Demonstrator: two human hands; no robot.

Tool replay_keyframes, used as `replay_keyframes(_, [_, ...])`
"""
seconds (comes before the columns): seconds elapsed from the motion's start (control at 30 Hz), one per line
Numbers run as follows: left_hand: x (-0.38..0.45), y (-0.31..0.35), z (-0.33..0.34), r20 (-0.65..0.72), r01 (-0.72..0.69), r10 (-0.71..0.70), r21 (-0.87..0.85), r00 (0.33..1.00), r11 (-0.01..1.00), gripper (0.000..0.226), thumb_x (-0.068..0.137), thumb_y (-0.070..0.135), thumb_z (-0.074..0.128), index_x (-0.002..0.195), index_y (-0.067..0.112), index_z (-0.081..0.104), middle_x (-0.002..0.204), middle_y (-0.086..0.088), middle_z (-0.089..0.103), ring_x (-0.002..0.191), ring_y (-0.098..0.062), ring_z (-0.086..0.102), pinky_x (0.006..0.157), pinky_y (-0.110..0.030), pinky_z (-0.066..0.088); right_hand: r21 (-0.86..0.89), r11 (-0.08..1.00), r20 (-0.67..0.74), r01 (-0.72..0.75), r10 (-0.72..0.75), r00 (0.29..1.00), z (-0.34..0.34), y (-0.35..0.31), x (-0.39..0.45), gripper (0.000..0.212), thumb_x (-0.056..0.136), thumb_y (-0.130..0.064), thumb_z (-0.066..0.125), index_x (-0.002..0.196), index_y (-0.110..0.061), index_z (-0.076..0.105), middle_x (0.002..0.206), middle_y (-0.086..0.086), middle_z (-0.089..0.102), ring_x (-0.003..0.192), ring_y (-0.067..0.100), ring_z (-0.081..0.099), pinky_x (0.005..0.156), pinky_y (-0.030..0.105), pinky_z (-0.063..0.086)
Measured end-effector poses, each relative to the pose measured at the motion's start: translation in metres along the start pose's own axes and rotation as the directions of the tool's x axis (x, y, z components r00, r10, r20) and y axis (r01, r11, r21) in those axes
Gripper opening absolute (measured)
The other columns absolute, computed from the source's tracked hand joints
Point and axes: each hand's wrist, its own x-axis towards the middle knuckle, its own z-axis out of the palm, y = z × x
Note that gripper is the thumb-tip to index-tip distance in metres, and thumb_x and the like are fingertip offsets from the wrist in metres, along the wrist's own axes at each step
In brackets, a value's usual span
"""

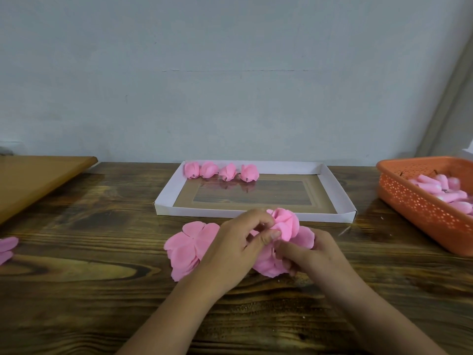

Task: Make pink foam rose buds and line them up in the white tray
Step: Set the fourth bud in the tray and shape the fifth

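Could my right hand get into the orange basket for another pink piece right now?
Probably not yet: the right hand is busy, gripping the bud together with the left hand. The basket sits open-topped to its right, nothing between.

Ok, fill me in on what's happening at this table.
A person is shaping a pink foam bud with both hands: left hand pinches the petals, right hand holds it from below. Loose petals lie beside them. Four finished buds line the white tray's far edge.
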Motion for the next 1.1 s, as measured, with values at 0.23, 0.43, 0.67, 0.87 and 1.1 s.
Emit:
replay_keyframes(0.23, [0.0, 0.003, -0.001, 0.045, -0.03, 0.032, -0.049, 0.998, 0.998, 0.009, 0.094, 0.043, 0.058, 0.086, 0.039, 0.057, 0.138, 0.047, 0.047, 0.134, 0.014, 0.044, 0.098, -0.009, 0.043, 0.027, 0.999, 0.061, -0.044, 0.042, 0.997, -0.004, 0.0, 0.001, 0.016, 0.073, -0.026, 0.066, 0.059, -0.019, 0.067, 0.054, 0.003, 0.058, 0.05, 0.012, 0.052, 0.049, 0.019, 0.043])
replay_keyframes(0.43, [-0.001, 0.003, -0.003, -0.012, -0.012, 0.011, -0.062, 1.0, 0.998, 0.011, 0.094, 0.025, 0.065, 0.09, 0.034, 0.061, 0.116, 0.047, 0.06, 0.109, 0.005, 0.061, 0.085, -0.011, 0.05, 0.022, 0.997, 0.102, -0.074, 0.072, 0.992, -0.001, 0.003, 0.001, 0.016, 0.071, -0.029, 0.068, 0.062, -0.016, 0.069, 0.055, 0.005, 0.057, 0.051, 0.014, 0.05, 0.048, 0.021, 0.043])
replay_keyframes(0.67, [-0.001, 0.004, 0.001, -0.11, 0.062, -0.081, -0.167, 0.991, 0.984, 0.029, 0.09, 0.013, 0.076, 0.095, 0.04, 0.068, 0.106, 0.023, 0.072, 0.096, -0.007, 0.068, 0.081, -0.028, 0.058, 0.033, 0.999, 0.078, -0.029, 0.027, 0.997, 0.002, 0.002, -0.001, 0.02, 0.076, -0.036, 0.071, 0.061, -0.024, 0.07, 0.053, 0.003, 0.057, 0.048, 0.01, 0.05, 0.048, 0.019, 0.042])
replay_keyframes(0.87, [0.0, 0.008, 0.01, -0.118, 0.17, -0.232, -0.391, 0.965, 0.905, 0.058, 0.067, 0.042, 0.085, 0.114, 0.057, 0.056, 0.118, 0.021, 0.065, 0.094, -0.013, 0.072, 0.084, -0.041, 0.061, 0.04, 0.998, -0.015, 0.042, -0.041, 0.999, 0.002, -0.004, -0.002, 0.023, 0.088, -0.03, 0.076, 0.065, -0.033, 0.076, 0.054, -0.004, 0.067, 0.049, 0.002, 0.061, 0.047, 0.012, 0.045])
replay_keyframes(1.1, [0.001, 0.002, 0.015, -0.066, 0.249, -0.303, -0.419, 0.951, 0.873, 0.054, 0.067, 0.036, 0.087, 0.113, 0.044, 0.061, 0.109, 0.011, 0.075, 0.102, -0.011, 0.071, 0.082, -0.025, 0.058, -0.133, 0.985, -0.069, 0.108, -0.117, 0.991, 0.003, 0.008, 0.001, 0.022, 0.089, -0.02, 0.074, 0.073, -0.035, 0.075, 0.067, -0.005, 0.074, 0.059, 0.001, 0.066, 0.052, 0.014, 0.047])
